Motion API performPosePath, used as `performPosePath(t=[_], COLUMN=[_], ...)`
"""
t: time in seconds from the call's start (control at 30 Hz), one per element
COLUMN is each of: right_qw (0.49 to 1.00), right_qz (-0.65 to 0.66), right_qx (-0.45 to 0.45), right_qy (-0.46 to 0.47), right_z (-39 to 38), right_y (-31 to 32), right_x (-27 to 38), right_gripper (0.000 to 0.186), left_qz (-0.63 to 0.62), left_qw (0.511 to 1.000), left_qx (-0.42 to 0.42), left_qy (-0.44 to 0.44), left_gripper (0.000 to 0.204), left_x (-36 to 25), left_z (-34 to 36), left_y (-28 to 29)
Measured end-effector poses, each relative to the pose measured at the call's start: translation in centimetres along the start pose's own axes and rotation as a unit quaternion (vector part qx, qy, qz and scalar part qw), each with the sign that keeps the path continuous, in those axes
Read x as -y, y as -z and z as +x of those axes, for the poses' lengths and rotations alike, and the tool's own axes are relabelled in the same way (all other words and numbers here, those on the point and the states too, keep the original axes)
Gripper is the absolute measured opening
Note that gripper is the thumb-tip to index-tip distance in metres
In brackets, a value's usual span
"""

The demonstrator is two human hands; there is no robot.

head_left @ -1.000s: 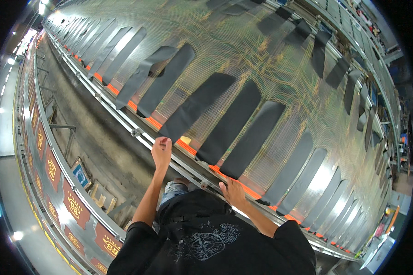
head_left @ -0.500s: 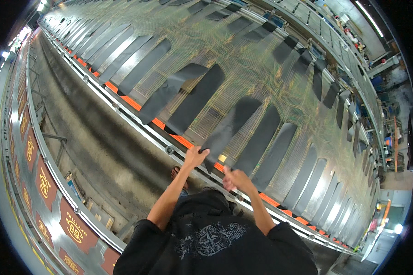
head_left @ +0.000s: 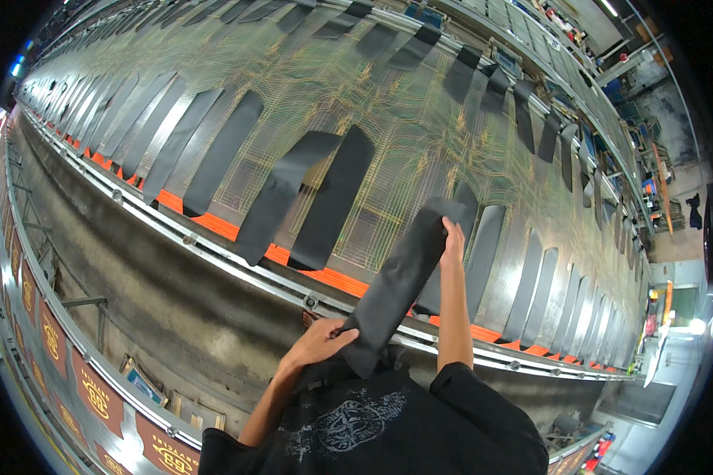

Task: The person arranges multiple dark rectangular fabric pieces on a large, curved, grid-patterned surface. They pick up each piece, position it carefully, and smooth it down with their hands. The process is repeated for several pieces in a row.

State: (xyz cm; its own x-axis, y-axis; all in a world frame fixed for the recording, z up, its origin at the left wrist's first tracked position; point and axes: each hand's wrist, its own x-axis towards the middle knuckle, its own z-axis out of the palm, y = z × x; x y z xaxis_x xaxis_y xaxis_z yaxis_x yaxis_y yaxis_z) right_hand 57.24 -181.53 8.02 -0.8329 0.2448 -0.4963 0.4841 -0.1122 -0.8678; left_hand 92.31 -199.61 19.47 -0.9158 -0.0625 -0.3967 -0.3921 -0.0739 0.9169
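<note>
A long dark grey piece of sheet material (head_left: 398, 275) with a rounded far end is lifted off the long printing table (head_left: 372, 210), slanting toward my body. My left hand (head_left: 322, 342) grips its near end, thumb on top, fingers mostly hidden. The far end is in my right hand (head_left: 453, 241), pinched at its right edge. Just left of it, a black piece (head_left: 334, 198) and a creased grey piece (head_left: 281, 194) lie on the table. Another grey piece (head_left: 485, 253) lies to the right, past my right hand.
A metal rail (head_left: 249, 249) and an orange strip (head_left: 337, 280) run along the near table edge. More dark pieces line the far edge. To the left, across a narrow aisle (head_left: 182, 293), stands a second table with brown printed panels (head_left: 95, 388).
The dark grey piece has come up off the table toward me. My right hand has moved from the near edge to its far end; my left hand keeps the near end and is drawn back.
</note>
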Motion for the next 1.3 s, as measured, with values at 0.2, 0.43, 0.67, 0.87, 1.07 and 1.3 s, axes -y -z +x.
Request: performPosePath(t=[0.2,0.43,0.67,0.87,1.07,1.3], right_qw=[0.949,0.881,0.862,0.866,0.870,0.876], right_qz=[-0.184,-0.346,-0.383,-0.383,-0.377,-0.373], right_qx=[0.105,0.098,0.100,0.099,0.106,0.106], right_qy=[0.235,0.307,0.318,0.306,0.300,0.288], right_z=[6.3,11.5,13.4,13.8,13.2,13.4], right_y=[-6.4,-15.6,-16.5,-16.3,-16.6,-16.6], right_x=[3.4,2.2,-0.1,-0.4,-0.1,-0.2], right_gripper=[0.050,0.051,0.048,0.050,0.051,0.050], left_qz=[0.033,0.019,0.025,0.096,0.122,0.129], left_qw=[0.992,0.958,0.955,0.960,0.954,0.952], left_qx=[-0.066,-0.278,-0.280,-0.231,-0.237,-0.245], left_qy=[0.104,0.060,0.098,0.128,0.135,0.131], left_gripper=[0.037,0.023,0.026,0.031,0.035,0.030], left_x=[2.8,7.6,10.2,9.7,10.1,10.2], left_z=[6.6,13.9,14.5,14.9,15.1,15.5], left_y=[4.1,3.8,2.8,3.4,3.4,3.7])
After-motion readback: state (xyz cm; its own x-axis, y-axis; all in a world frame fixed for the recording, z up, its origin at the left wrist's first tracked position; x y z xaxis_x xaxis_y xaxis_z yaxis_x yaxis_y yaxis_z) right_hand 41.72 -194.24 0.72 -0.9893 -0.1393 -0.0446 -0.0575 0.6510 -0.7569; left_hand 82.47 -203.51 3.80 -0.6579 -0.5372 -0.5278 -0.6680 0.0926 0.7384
